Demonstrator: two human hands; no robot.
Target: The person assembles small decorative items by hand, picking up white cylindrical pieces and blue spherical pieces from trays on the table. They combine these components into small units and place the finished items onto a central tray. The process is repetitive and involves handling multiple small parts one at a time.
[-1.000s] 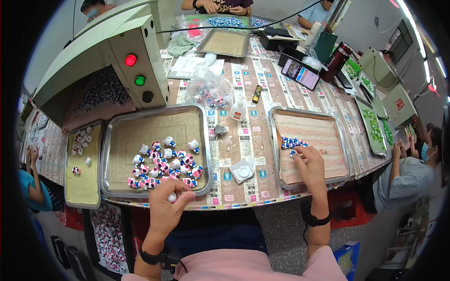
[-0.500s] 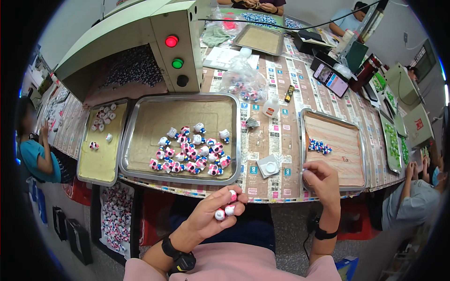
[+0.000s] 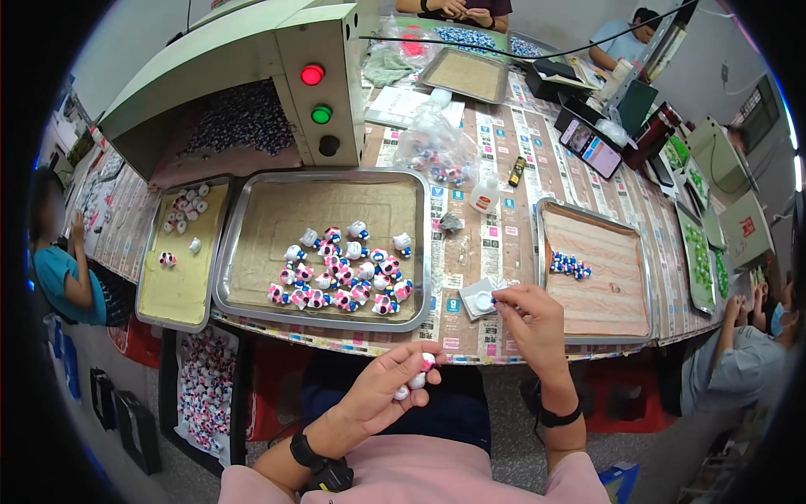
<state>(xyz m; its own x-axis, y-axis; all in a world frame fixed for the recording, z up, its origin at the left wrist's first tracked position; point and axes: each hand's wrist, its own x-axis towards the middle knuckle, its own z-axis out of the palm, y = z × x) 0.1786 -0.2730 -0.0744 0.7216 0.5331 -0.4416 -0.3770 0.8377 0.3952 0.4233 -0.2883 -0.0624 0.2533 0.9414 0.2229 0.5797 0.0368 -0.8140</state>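
Note:
Low in front of me, my left hand [image 3: 395, 382] is closed around several white-and-pink figurine heads [image 3: 417, 380]; a pink-marked one sits at the thumb and fingertips. My right hand [image 3: 535, 326] pinches a small blue-and-white piece [image 3: 495, 299], probably a figurine body, though its shape is mostly hidden. Its fingertips are at the edge of a round white dish [image 3: 484, 301] on a square pad. A metal tray [image 3: 596, 309] to the right carries a cluster of blue-and-white figurine bodies [image 3: 571, 265]. The big tray [image 3: 277, 210] at left bears many assembled figurines [image 3: 344, 273].
A narrow yellow-lined tray [image 3: 175, 294] holds white heads. Behind stand a machine [image 3: 327, 92] with red and green lights, a white bottle [image 3: 484, 195], a plastic bag [image 3: 437, 151] and a phone [image 3: 590, 148]. A filled bin [image 3: 201, 395] sits below left. Other people work around.
My right hand has moved left from the right tray's edge to the white dish, carrying the small piece. My left hand has shifted slightly right, still holding the heads.

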